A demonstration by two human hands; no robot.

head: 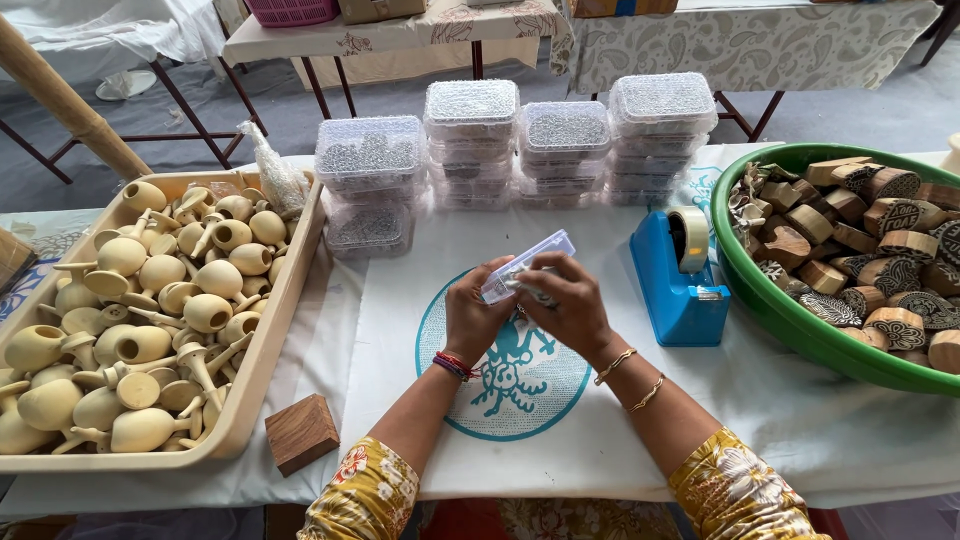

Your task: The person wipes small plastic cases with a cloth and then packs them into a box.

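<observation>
Both my hands hold a small clear plastic box (pixel 527 262) over the white cloth with a blue round print (pixel 505 375). My left hand (pixel 474 313) grips the box's near left side. My right hand (pixel 570 305) closes over its right side from above, hiding part of it. The box is tilted, its lid edge facing up and right. Small silvery contents show faintly inside. Stacks of the same clear boxes filled with silvery beads (pixel 470 140) stand just beyond my hands.
A beige tray (pixel 262 352) full of pale wooden tops sits at the left, a brown wooden block (pixel 301 433) beside it. A blue tape dispenser (pixel 680 275) stands right of my hands. A green basin (pixel 790 315) holds carved wooden stamps. Covered tables stand behind.
</observation>
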